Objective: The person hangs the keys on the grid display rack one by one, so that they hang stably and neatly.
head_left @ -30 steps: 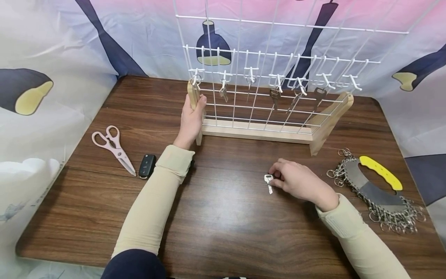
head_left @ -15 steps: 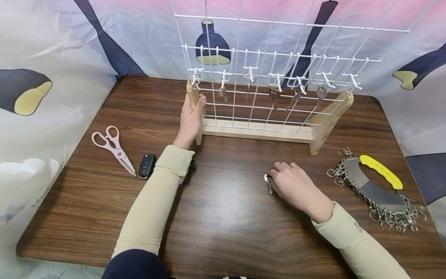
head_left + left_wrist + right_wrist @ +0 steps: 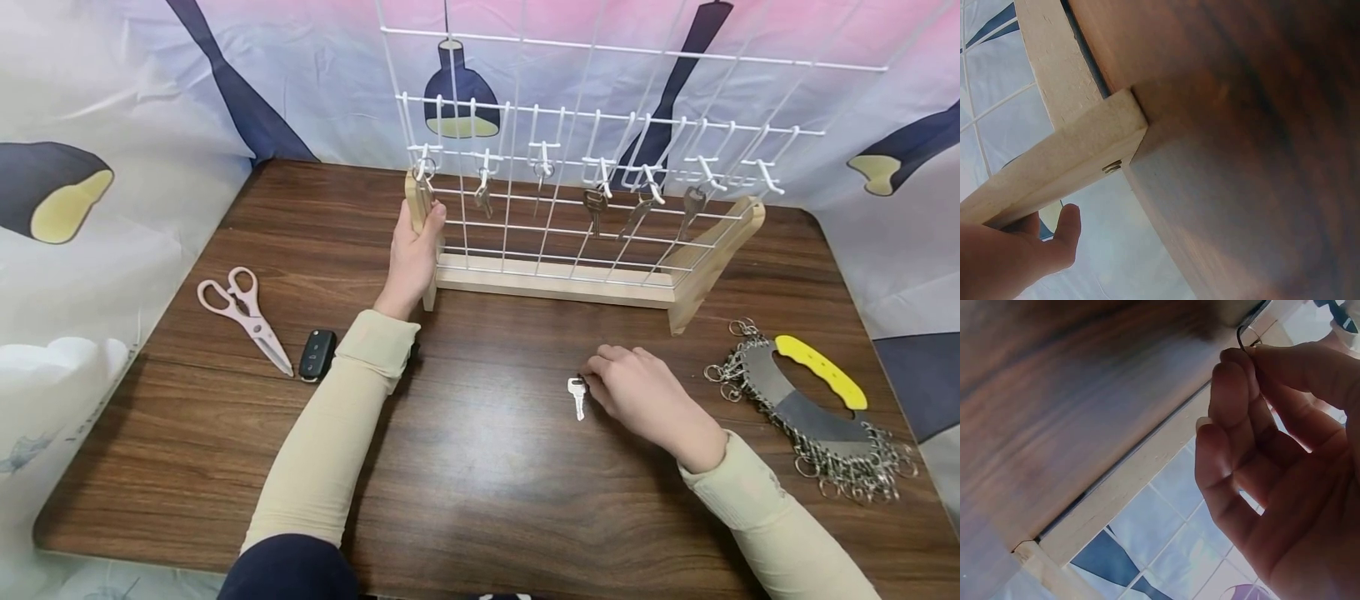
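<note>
My left hand (image 3: pixel 414 258) grips the left wooden upright (image 3: pixel 1063 159) of a white wire grid rack (image 3: pixel 555 287), its fingers wrapped around the post. Over the table in front of the rack, my right hand (image 3: pixel 637 396) pinches a silver key (image 3: pixel 578 399) by its ring. In the right wrist view the thin ring (image 3: pixel 1240 336) shows between thumb and index fingertip, while the other fingers are curled. Several keys hang from the rack's white hooks, among them a brown-toned key (image 3: pixel 596 208) near the middle and another key (image 3: pixel 693 204) toward the right.
Left of my left sleeve lie pink-handled scissors (image 3: pixel 250 319) and a black car key fob (image 3: pixel 318 355). To the right is a fan-shaped grey holder with a yellow handle (image 3: pixel 821 372), its curved edge lined with many metal rings and clasps. A patterned cloth surrounds the wooden table (image 3: pixel 480 492).
The silver key turns in my right fingers, from flat face to nearly edge-on and back to flat. My right hand shifts only slightly. The left hand stays on the upright.
</note>
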Tool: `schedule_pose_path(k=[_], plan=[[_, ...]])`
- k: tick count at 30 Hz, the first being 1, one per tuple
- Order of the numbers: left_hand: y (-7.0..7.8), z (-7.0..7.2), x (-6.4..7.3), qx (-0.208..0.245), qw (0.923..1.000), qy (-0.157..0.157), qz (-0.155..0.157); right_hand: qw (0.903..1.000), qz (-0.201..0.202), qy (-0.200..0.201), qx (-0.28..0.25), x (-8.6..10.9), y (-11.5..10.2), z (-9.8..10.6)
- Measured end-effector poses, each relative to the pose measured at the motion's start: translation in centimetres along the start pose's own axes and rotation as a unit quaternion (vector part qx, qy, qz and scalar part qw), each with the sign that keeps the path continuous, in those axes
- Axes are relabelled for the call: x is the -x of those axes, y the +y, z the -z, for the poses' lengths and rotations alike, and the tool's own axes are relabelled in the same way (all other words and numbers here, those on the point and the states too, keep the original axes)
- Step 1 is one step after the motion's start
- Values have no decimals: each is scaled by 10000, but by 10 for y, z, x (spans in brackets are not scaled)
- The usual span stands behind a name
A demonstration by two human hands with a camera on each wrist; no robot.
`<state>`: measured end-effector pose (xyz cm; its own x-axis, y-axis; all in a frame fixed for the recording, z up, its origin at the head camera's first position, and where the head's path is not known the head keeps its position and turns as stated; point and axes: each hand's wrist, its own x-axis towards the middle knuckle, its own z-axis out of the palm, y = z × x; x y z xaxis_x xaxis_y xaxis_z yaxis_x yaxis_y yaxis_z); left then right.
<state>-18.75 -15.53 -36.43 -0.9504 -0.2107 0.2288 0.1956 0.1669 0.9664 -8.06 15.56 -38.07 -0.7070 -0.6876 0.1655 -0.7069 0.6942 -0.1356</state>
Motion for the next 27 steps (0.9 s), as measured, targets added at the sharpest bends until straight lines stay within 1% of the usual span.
schedule_pose_path(k=[3, 6, 9, 16, 21, 27], plan=[[0, 0, 0, 8, 10000, -11, 1, 9999, 1, 64, -110, 0, 2, 0], [-1, 0, -1, 2, 10000, -18, -26, 9998, -36, 12, -191, -1, 4, 0], [-1, 0, -1, -6, 10000, -38, -67, 9996, -109, -61, -260, -1, 5, 2], [0, 0, -2, 48, 10000, -18, -5, 9979, -328, -63, -550, -1, 8, 11], [0, -1, -2, 55, 10000, -6, -54, 9955, -476, 67, -813, -1, 10, 19], [-1, 0, -2, -35, 10000, 8, -11, 9915, -727, 204, -1061, -1, 13, 28]])
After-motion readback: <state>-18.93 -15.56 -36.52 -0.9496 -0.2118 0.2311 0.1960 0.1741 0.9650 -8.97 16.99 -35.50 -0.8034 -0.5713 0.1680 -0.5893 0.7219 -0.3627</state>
